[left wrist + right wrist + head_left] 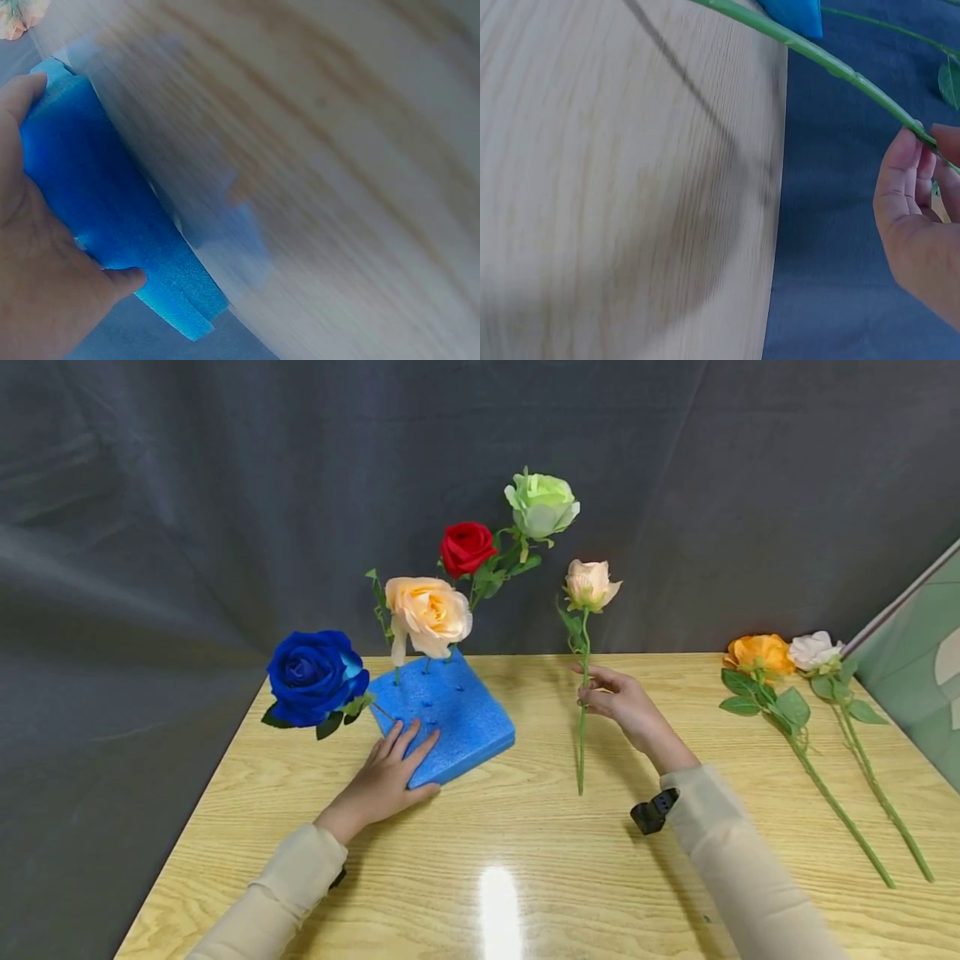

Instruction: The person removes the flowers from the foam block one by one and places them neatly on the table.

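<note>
My left hand (388, 774) rests on the near left corner of a blue foam block (468, 718). Its fingers spread straight over the top, with the thumb along the front side (97, 180). A blue rose (311, 677) leans left from the block, beside large peach (431, 614), red (468, 549) and light green (542, 506) roses. To the right of the block, my right hand (618, 706) pinches the stem of a pale pink rose (591, 585) between thumb and fingers. The rose is upright, bloom on top; its green stem (817, 56) runs down past the fingertips.
An orange rose (759, 657) and a white rose (814, 652) lie at the right of the wooden table (570, 877), stems toward the near side. A dark grey curtain (712, 510) hangs behind the table. A green panel (918, 660) stands along the right edge.
</note>
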Motion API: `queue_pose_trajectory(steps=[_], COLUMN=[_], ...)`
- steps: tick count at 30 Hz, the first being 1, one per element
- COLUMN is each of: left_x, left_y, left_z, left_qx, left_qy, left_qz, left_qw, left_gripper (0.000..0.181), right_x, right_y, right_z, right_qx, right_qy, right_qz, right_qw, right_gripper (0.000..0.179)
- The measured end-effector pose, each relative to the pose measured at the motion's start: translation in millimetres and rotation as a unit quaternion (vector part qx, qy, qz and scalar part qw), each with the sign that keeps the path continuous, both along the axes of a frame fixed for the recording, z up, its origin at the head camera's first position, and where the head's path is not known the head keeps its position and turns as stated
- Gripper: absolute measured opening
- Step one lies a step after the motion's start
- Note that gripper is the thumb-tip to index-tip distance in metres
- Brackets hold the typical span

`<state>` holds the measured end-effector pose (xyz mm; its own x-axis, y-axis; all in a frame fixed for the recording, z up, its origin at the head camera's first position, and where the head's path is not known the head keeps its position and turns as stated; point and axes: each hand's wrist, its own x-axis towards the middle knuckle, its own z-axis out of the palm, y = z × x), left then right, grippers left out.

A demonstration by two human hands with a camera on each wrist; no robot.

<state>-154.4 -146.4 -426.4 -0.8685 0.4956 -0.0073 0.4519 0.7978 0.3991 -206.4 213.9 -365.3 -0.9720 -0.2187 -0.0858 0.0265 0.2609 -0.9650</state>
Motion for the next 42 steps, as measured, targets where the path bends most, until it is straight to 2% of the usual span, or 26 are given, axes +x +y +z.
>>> queue_pose_trajectory(steps=[9, 15, 21, 28, 38, 42], left_x=[-0.5, 0.0, 0.9, 1.1, 1.2, 1.6], left_y=[0.2, 0.7, 2.1, 2.7, 2.9, 3.1], left_z=[0.4, -1.4, -1.5, -1.7, -1.7, -1.0], left_qx=[0.003, 0.003, 0.005, 0.006, 0.007, 0.011], left_qy=[-0.004, -0.003, 0.006, 0.004, 0.003, -0.002], left_qz=[0.001, 0.0, -0.004, -0.004, -0.003, -0.002], left_qw=[1.0, 1.0, 1.0, 1.0, 1.0, 0.9999], left_gripper=[0.073, 0.073, 0.073, 0.074, 0.073, 0.073], right_x=[3.8, 7.9, 12.2, 18.6, 26.8, 29.1], right_y=[19, 34, 50, 65, 97, 109], right_z=[-0.6, -3.6, -8.6, -14.7, -18.9, -19.2], right_qx=[0.027, 0.028, 0.031, 0.034, 0.033, 0.011], right_qy=[0.0, -0.008, -0.003, -0.01, -0.02, -0.024], right_qz=[0.005, -0.009, -0.024, -0.028, -0.043, -0.054], right_qw=[0.9996, 0.9995, 0.9992, 0.999, 0.9983, 0.9982], right_gripper=[0.058, 0.063, 0.061, 0.063, 0.044, 0.038])
